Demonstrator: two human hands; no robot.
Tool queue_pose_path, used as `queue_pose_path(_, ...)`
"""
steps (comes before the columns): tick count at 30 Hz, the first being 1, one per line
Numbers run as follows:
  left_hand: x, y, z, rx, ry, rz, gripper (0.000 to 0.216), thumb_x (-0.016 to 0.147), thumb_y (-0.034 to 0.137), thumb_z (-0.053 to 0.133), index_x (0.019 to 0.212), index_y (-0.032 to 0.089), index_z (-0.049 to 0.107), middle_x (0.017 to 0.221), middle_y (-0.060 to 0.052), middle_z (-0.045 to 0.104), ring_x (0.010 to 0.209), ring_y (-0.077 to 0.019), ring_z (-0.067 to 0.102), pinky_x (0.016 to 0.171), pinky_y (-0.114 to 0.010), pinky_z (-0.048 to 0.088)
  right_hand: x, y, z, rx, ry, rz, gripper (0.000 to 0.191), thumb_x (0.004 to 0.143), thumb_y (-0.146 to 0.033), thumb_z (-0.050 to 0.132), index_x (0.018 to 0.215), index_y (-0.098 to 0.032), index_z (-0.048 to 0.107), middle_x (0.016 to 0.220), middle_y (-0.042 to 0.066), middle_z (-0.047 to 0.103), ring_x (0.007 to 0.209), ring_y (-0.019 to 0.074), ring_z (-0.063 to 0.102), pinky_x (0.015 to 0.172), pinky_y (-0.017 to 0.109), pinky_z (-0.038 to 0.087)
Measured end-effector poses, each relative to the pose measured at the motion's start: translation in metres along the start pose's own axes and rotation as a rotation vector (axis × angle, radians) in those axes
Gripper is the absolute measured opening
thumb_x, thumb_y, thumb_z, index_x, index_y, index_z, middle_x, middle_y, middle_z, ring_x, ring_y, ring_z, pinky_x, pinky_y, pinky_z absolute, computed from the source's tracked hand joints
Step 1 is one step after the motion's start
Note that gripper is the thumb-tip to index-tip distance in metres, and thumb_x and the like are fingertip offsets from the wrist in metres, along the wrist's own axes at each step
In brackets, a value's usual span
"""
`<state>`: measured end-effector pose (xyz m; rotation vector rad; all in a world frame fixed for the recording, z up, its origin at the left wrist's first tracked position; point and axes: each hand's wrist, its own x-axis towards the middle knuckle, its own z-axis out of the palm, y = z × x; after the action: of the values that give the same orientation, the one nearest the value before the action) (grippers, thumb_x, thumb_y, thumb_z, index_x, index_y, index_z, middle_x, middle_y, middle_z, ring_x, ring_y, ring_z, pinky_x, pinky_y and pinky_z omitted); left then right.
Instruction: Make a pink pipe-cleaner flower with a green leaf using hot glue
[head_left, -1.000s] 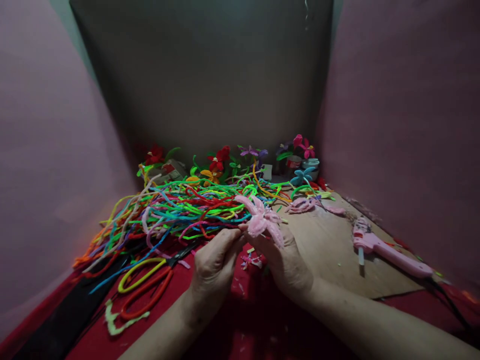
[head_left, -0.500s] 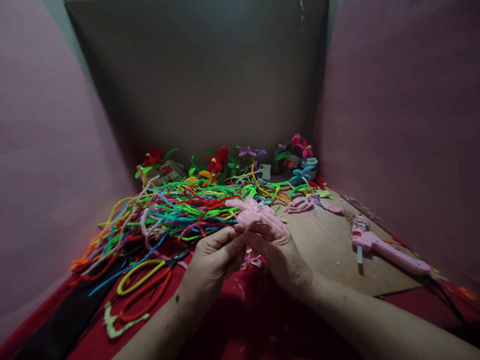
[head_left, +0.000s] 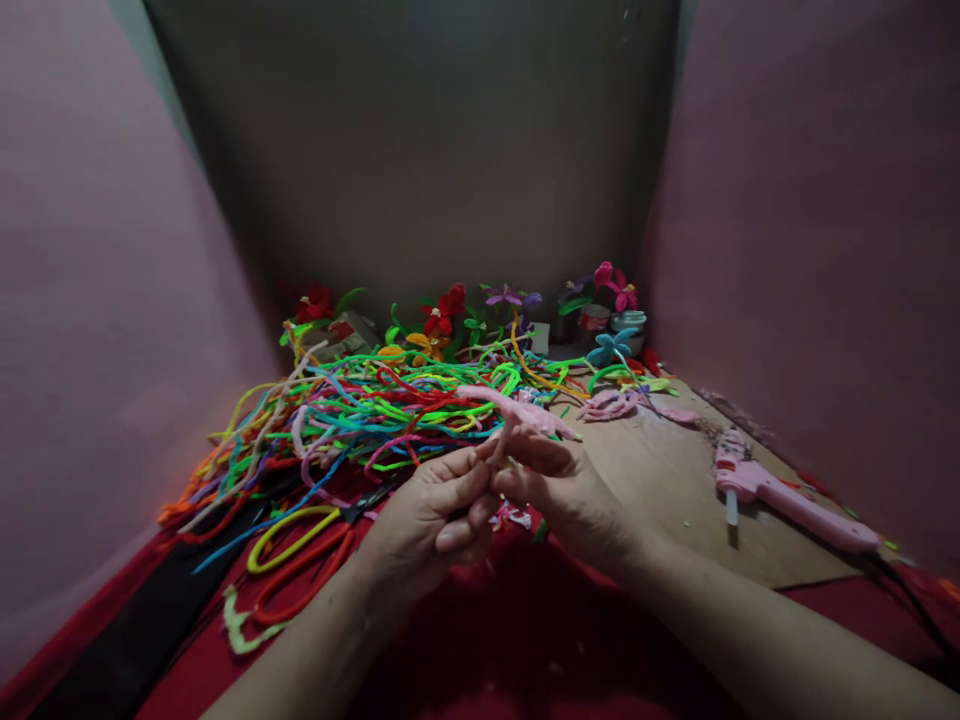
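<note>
A pale pink pipe-cleaner flower point(head_left: 521, 411) is held up in the middle of the view, its petals spread sideways and its stem pointing down. My left hand point(head_left: 448, 505) is closed, thumb and fingers pinching the stem under the petals. My right hand point(head_left: 559, 490) is curled close beside it, fingertips pinched at the same stem just below the flower. The lower end of the stem is hidden by the fingers. Behind the hands spreads a heap of many-coloured pipe cleaners point(head_left: 375, 405).
Scissors with yellow and red handles point(head_left: 300, 580) lie left on the red cloth point(head_left: 525, 640). At right, a pink hot glue gun point(head_left: 802, 505) rests on a brown board point(head_left: 645, 500), near loose pink petals point(head_left: 611, 404). Finished pipe-cleaner flowers point(head_left: 442, 312) line the back.
The flower has tipped from showing its face to a side-on view, so its stem now shows. Both hands stay together around it. The whole view has shifted slightly.
</note>
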<state>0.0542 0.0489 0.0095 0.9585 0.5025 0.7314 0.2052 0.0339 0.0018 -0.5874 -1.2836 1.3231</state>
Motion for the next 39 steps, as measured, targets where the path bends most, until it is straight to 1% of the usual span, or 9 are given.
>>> queue_pose_path(3,0.0,0.0,-0.003,-0.009,0.012,0.0,0.012,0.084,0.028,0.055,0.081,0.016,0.059,0.047,0.008,0.044,0.031,0.001,0.012,0.031,-0.013,0.017,0.0,0.0,-0.002,0.01,0.0,0.002,0.011,0.077,-0.022,0.063,0.086,-0.021,0.07,0.101,0.003,0.064,0.086,0.016,0.055,0.083,0.034,0.044)
queue_pose_path(6,0.0,-0.002,-0.004,-0.013,0.008,-0.001,0.016,0.085,0.027,0.054,0.073,0.015,0.055,0.045,0.008,0.042,0.03,0.0011,0.014,0.032,-0.012,0.019,0.002,-0.003,-0.001,-0.005,0.005,-0.099,0.009,0.079,-0.019,0.06,0.081,-0.021,0.068,0.113,0.002,0.06,0.086,0.0141,0.053,0.081,0.031,0.043)
queue_pose_path(8,0.0,-0.002,-0.003,-0.025,0.001,-0.012,0.016,0.085,0.026,0.053,0.073,0.015,0.054,0.042,0.009,0.038,0.029,0.0009,0.013,0.031,-0.012,0.019,0.003,-0.002,-0.001,-0.009,-0.002,-0.111,0.01,0.08,-0.019,0.059,0.081,-0.021,0.069,0.108,0.001,0.061,0.079,0.0124,0.051,0.075,0.028,0.042)
queue_pose_path(12,0.001,-0.003,-0.002,-0.062,0.001,-0.05,0.014,0.085,0.025,0.053,0.075,0.015,0.055,0.038,0.011,0.03,0.029,0.0001,0.009,0.03,-0.012,0.022,0.004,0.009,-0.005,0.106,0.05,0.03,0.008,0.075,-0.024,0.066,0.08,-0.021,0.07,0.071,-0.001,0.059,0.059,0.0093,0.043,0.058,0.024,0.037)
queue_pose_path(19,0.002,-0.001,0.001,-0.008,0.027,-0.077,0.016,0.083,0.029,0.054,0.076,0.015,0.055,0.045,0.01,0.036,0.03,0.0006,0.01,0.031,-0.014,0.022,0.005,0.018,-0.007,0.279,0.059,0.163,0.013,0.066,-0.029,0.072,0.073,-0.019,0.069,0.06,-0.001,0.055,0.052,0.009,0.041,0.049,0.023,0.03)
queue_pose_path(24,0.002,-0.003,0.006,0.469,0.234,0.057,0.02,0.083,0.034,0.052,0.077,0.015,0.054,0.054,0.005,0.048,0.036,-0.0026,0.03,0.037,-0.016,0.022,0.005,0.026,-0.006,0.297,0.195,0.19,0.01,0.066,-0.025,0.072,0.069,-0.017,0.066,0.059,-0.003,0.052,0.045,0.0059,0.036,0.043,0.021,0.028)
queue_pose_path(29,0.004,-0.019,0.0,1.227,0.506,0.448,0.014,0.078,0.031,0.058,0.075,0.019,0.054,0.063,0.002,0.052,0.054,-0.0107,0.045,0.055,-0.022,0.032,0.004,0.034,-0.002,0.321,0.296,0.204,0.016,0.064,-0.022,0.073,0.077,-0.019,0.066,0.062,-0.004,0.054,0.048,0.0063,0.041,0.043,0.019,0.03)
queue_pose_path(35,0.008,-0.025,-0.013,1.595,0.495,0.522,0.017,0.085,0.021,0.043,0.072,0.021,0.054,0.064,-0.001,0.051,0.055,-0.0131,0.045,0.054,-0.023,0.027,0.0,0.036,0.002,0.309,0.308,0.198,0.009,0.066,-0.021,0.07,0.073,-0.017,0.065,0.061,-0.006,0.046,0.047,0.0045,0.03,0.041,0.018,0.024)
queue_pose_path(39,0.007,-0.021,-0.015,1.574,0.431,0.548,0.017,0.084,0.018,0.043,0.073,0.021,0.057,0.063,0.0,0.05,0.054,-0.0119,0.042,0.054,-0.022,0.027,-0.001,0.032,0.002,0.24,0.316,0.226,0.01,0.066,-0.024,0.07,0.07,-0.017,0.065,0.062,-0.005,0.044,0.048,0.0052,0.027,0.042,0.019,0.024)
